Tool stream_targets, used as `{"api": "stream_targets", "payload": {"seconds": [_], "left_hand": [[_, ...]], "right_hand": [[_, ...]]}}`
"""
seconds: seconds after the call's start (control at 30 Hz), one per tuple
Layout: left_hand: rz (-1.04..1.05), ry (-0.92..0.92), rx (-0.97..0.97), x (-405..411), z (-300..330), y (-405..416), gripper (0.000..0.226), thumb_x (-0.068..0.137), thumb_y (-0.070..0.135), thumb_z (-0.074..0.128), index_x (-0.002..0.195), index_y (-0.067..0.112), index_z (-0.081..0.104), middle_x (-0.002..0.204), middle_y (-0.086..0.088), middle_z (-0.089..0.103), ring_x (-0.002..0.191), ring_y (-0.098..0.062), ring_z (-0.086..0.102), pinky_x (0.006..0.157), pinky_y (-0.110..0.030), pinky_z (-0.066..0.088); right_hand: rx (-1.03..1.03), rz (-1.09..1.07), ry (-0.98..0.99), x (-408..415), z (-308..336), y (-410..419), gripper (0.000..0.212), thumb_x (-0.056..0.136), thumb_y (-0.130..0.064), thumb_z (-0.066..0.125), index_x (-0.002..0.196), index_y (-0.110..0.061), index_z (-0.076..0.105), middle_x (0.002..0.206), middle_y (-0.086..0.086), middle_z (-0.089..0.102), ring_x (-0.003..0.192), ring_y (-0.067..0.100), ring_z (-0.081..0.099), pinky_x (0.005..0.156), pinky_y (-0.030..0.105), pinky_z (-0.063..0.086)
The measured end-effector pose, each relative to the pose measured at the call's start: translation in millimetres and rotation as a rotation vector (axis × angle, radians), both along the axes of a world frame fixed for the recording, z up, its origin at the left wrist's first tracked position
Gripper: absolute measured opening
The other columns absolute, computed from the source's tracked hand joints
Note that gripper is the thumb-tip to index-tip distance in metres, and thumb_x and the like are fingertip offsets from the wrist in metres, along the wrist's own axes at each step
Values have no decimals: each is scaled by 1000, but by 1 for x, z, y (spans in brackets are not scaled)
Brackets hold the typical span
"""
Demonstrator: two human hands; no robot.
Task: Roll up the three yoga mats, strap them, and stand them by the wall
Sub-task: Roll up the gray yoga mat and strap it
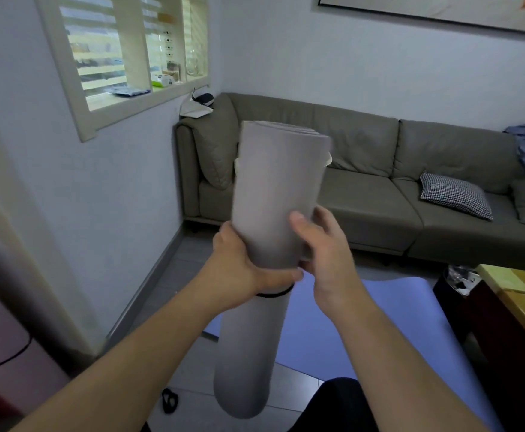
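Observation:
A rolled grey yoga mat [273, 188] is held up off the floor, tilted away from me, its far end up near the sofa. My left hand [239, 263] grips the roll from the left, thumb across its front. My right hand [320, 244] holds it from the right, thumb on the front. A black strap [275, 294] rings the roll just below my left hand. A blue-purple mat [348, 322] lies flat on the floor beneath. Another black strap [170, 400] lies loose on the floor tiles.
A grey-green sofa [379, 194] with a checked cushion [456, 194] runs along the far wall. The left wall [114, 198] with its window stands beside me. A wooden table [516, 304] and a dark bin [454, 285] are at the right.

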State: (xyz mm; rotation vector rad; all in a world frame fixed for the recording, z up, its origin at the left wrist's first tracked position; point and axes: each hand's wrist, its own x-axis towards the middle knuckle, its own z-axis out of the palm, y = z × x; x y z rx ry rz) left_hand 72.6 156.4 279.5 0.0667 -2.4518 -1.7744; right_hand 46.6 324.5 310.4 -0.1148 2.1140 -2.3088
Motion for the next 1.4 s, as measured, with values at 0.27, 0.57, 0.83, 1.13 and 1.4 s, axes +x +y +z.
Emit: {"api": "stream_targets", "payload": {"seconds": [0.27,0.57,0.83,1.13,1.4], "left_hand": [[156,43,293,0,-3,-42,100,45,52,104,132,28,61,122,13,74,110,-10,72,93,-40,61],[50,98,319,4,-6,-37,100,51,45,106,138,26,59,129,7,73,118,-17,70,97,-44,59],[6,139,216,0,-10,-41,106,53,39,107,143,32,51,134,12,68,124,-13,65,100,-43,58],[-7,62,139,-9,-39,-96,106,57,21,105,145,32,48,133,15,68,122,-8,66,97,-42,60],[123,36,-11,-9,-75,-174,77,65,-3,96,117,33,53,110,28,53,85,31,55,67,-2,49]], "right_hand": [[101,-62,-266,-7,-14,17,18,105,-17,61,109,-3,72,93,17,71,76,28,70,63,42,64],[386,105,-256,-18,-38,-2,25,104,-16,55,80,-9,54,68,9,46,45,17,40,54,35,53],[535,-88,-400,-29,-71,8,15,94,0,51,96,7,64,75,18,65,50,27,60,53,43,61],[385,319,215,-22,21,-48,122,77,-30,96,159,-58,10,129,-24,61,98,15,75,85,39,63],[502,292,204,-41,-54,-159,103,73,-34,97,152,-42,31,127,-15,64,110,11,65,94,40,59]]}}
